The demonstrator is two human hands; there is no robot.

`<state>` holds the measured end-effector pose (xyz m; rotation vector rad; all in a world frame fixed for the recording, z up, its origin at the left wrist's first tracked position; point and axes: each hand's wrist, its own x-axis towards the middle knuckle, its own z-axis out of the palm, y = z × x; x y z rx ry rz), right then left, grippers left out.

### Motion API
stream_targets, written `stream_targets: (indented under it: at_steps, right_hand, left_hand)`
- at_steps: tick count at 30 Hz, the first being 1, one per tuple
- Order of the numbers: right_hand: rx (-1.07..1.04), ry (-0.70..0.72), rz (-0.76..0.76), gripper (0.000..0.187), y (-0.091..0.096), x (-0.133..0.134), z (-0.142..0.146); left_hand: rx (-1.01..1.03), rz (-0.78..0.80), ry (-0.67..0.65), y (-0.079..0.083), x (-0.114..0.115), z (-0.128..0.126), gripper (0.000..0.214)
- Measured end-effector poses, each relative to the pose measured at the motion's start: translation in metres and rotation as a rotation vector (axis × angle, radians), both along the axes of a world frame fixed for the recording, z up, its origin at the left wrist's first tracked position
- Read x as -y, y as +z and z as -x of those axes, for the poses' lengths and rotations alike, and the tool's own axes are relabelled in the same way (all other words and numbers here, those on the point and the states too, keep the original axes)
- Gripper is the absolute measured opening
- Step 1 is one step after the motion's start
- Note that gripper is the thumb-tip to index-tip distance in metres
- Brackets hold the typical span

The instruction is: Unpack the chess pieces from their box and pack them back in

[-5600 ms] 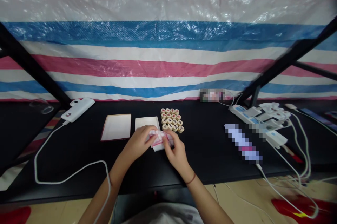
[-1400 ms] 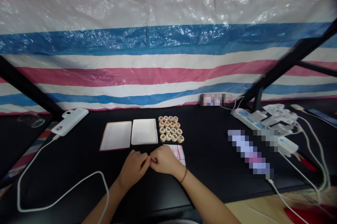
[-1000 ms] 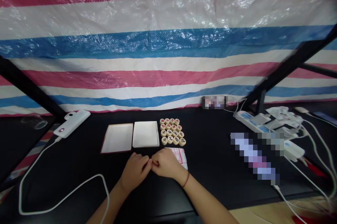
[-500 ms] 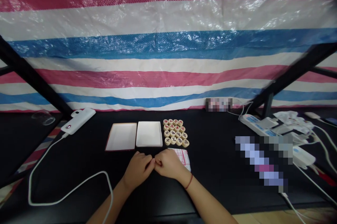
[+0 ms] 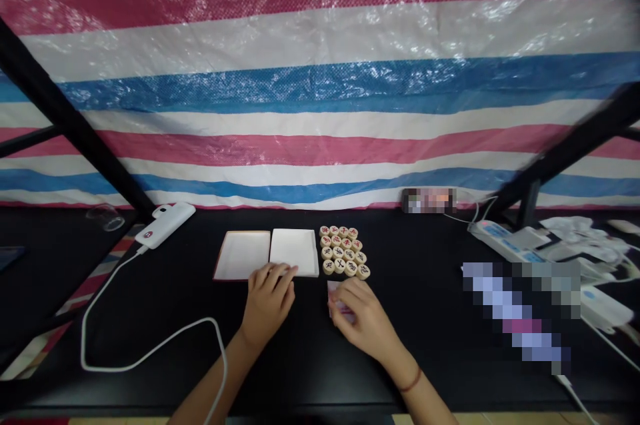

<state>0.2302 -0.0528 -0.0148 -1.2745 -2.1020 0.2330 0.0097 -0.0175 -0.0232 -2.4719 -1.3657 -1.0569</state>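
My left hand (image 5: 269, 300) is open, its fingers spread over the front edges of two shallow white-lined box halves: a brown-edged one (image 5: 244, 255) on the left and a white one (image 5: 295, 246) on the right. Whether the fingertips press on them I cannot tell. My right hand (image 5: 364, 318), with a thin red cord at the wrist, has curled fingers and thumb closed at the left edge of a folded pink-and-white sheet (image 5: 334, 289), which it mostly covers. Just beyond stand round Chinese chess pieces (image 5: 342, 252) in rows, red characters behind, black in front.
A white device (image 5: 167, 225) with a long cable (image 5: 150, 352) lies left; the cable crosses my left forearm. At right are a power strip (image 5: 500, 242), plugs and blurred items. A striped tarp (image 5: 320, 118) hangs behind the black table, between dark metal bars.
My hands, which were together in front of the boxes, have parted. The left moved up to the box edges and opened; the right moved right onto the folded sheet. The view shifted slightly.
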Motion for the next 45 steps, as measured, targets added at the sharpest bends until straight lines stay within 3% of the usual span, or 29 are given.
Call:
stream_targets:
  at_steps: [3,7,17,20,26,32,38,45]
  right_hand:
    - [0.078,-0.090,-0.053,0.023,-0.011,0.013,-0.024]
    - [0.177,-0.138,-0.038,0.036,-0.029,0.026,-0.041]
    - [0.107,-0.200,0.013,0.016,-0.029,0.039,-0.031]
    - [0.043,-0.199,-0.029,0.014,-0.027,0.038,-0.031]
    - [-0.136,-0.158,-0.150,0.010,-0.001,0.028,-0.014]
    - [-0.097,-0.012,-0.197,0.014,0.022,-0.006,0.030]
    - [0.151,0.115,-0.010,0.014,0.007,-0.030,0.055]
    - [0.164,0.125,0.081,0.021,-0.002,-0.024,0.053]
  left_hand:
    - [-0.060,0.026,0.088,-0.002,-0.004,0.000,0.028]
    - [-0.089,0.089,0.077,-0.008,0.000,0.003,0.021]
    - [-0.017,0.119,-0.063,-0.005,0.027,0.009,0.017]
    - [-0.007,0.143,-0.019,0.007,0.016,0.013,0.023]
    - [-0.064,0.285,0.295,0.030,-0.035,0.009,0.024]
    - [-0.123,0.303,0.320,0.018,-0.054,0.006,0.024]
    - [-0.080,0.265,0.314,0.001,-0.052,0.023,0.028]
    - [-0.069,0.255,0.301,0.005,-0.064,0.029,0.025]
